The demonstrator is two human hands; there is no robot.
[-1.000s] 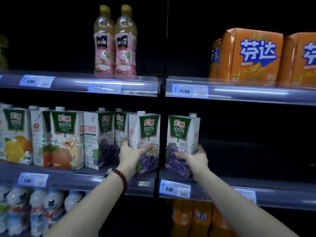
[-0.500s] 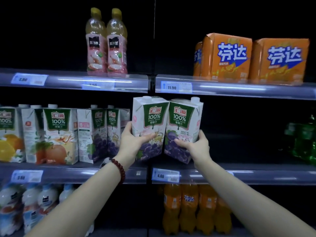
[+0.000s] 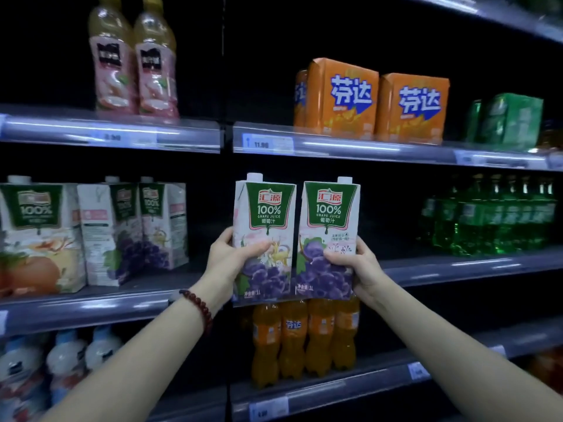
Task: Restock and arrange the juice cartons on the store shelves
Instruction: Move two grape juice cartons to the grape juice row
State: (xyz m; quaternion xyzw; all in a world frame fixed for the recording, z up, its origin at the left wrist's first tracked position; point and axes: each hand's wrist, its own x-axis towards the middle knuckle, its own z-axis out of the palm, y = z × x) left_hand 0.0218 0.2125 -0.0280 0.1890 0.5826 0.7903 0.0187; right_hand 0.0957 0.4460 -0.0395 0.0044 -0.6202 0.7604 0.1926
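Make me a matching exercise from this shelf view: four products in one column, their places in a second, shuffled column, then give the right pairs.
Things
1. Two white grape juice cartons with green labels
2. Two orange cardboard multipacks with blue lettering
3. Green plastic bottles
4. Orange soda bottles

Places
A. Lower shelf, directly below the held cartons
B. Middle shelf, far right
C. Held side by side, one in the left hand, one in the right hand
D. Upper shelf, right of the upright divider

Pairs: 1-C, 2-D, 3-B, 4-A
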